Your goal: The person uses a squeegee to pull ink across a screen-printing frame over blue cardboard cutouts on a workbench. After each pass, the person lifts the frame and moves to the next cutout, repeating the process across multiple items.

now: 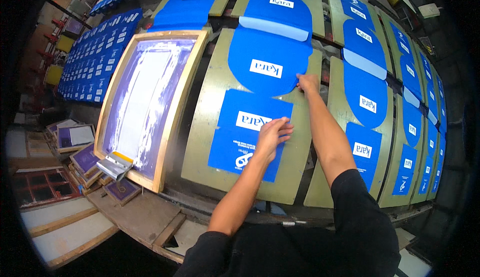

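My right hand (306, 83) pinches the right edge of a rounded blue printed piece (250, 47) lying on an olive board (205, 142). My left hand (275, 139), fingers apart, hovers over or rests on a lower blue piece with white print (225, 142); contact is unclear. To my left, a wooden-framed purple printing screen (174, 102) is smeared with white ink. A metal squeegee (112, 166) lies across its lower end.
More boards (320, 179) with printed blue pieces run in rows to the right and behind. At the left are a sheet of small blue printed pieces (90, 57), stacked framed screens (85, 159) and wooden planks (70, 247).
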`<state>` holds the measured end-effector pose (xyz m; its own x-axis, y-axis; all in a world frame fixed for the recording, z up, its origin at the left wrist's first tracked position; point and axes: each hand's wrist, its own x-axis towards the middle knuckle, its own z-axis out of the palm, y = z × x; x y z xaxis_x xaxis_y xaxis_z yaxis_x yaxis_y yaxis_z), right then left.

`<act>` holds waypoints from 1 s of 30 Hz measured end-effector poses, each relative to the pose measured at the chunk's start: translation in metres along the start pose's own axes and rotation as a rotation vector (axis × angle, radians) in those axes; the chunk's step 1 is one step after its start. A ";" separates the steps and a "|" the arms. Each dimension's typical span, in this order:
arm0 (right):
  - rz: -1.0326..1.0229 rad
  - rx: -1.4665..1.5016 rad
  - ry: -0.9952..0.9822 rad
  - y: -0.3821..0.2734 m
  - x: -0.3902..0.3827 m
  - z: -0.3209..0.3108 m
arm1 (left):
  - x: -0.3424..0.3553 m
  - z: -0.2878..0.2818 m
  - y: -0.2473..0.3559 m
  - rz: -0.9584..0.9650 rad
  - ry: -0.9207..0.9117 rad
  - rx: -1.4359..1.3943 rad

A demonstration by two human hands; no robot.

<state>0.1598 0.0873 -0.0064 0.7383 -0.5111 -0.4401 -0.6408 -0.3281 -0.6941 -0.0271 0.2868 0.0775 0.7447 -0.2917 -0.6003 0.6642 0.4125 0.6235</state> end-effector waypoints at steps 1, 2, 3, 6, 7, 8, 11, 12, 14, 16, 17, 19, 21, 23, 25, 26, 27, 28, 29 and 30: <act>-0.022 -0.098 -0.010 -0.004 0.005 -0.004 | 0.024 0.013 0.001 -0.024 -0.010 -0.019; -0.028 0.103 -0.059 -0.006 0.006 -0.003 | 0.047 0.024 0.003 -0.050 0.000 -0.053; -0.021 0.175 -0.094 -0.011 0.006 -0.004 | 0.068 0.033 0.005 -0.076 0.010 -0.088; -0.013 0.345 -0.185 -0.024 -0.005 -0.004 | 0.123 0.054 0.011 -0.089 0.109 -0.265; -0.020 0.390 -0.186 -0.029 -0.009 -0.002 | 0.140 0.058 0.015 -0.066 0.149 -0.335; -0.036 0.447 -0.216 -0.034 -0.016 0.000 | 0.153 0.055 0.019 -0.001 0.093 -0.465; 0.025 0.613 -0.244 -0.048 -0.028 0.004 | 0.173 0.051 0.029 0.041 0.158 -0.658; 0.021 0.701 -0.284 -0.051 -0.033 0.005 | 0.174 0.049 0.035 0.028 0.210 -0.761; 0.015 0.798 -0.285 -0.056 -0.042 0.001 | 0.169 0.052 0.050 0.161 0.359 -0.534; -0.008 0.882 -0.307 -0.058 -0.053 -0.009 | 0.155 0.068 0.070 0.439 0.537 -0.433; -0.028 0.917 -0.329 -0.058 -0.060 -0.018 | 0.141 0.076 0.079 0.553 0.512 -0.313; -0.008 1.029 -0.326 -0.062 -0.073 -0.031 | 0.107 0.084 0.102 0.823 0.427 -0.079; 0.017 1.214 -0.338 -0.060 -0.082 -0.047 | 0.076 0.095 0.128 0.887 0.287 0.098; 0.069 1.244 -0.289 -0.054 -0.082 -0.061 | 0.048 0.106 0.149 0.946 0.130 0.184; 0.015 1.285 -0.332 -0.042 -0.074 -0.074 | 0.028 0.116 0.169 0.959 -0.021 0.190; -0.087 1.271 -0.332 -0.036 -0.067 -0.077 | 0.020 0.114 0.181 0.922 -0.106 0.244; -0.066 1.265 -0.282 -0.031 -0.059 -0.083 | 0.017 0.115 0.196 0.878 -0.092 0.319; -0.041 1.249 -0.241 -0.027 -0.050 -0.091 | 0.019 0.117 0.212 0.870 -0.099 0.367; 0.020 1.225 -0.149 -0.025 -0.043 -0.099 | 0.022 0.120 0.228 0.862 -0.105 0.414; -0.008 1.247 -0.119 -0.029 -0.037 -0.108 | 0.027 0.123 0.242 0.843 -0.082 0.429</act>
<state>0.1286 0.0298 0.0912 0.7973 -0.4167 -0.4366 -0.0484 0.6769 -0.7345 0.1618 0.2724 0.2736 0.9813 -0.1089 0.1587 -0.1393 0.1673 0.9760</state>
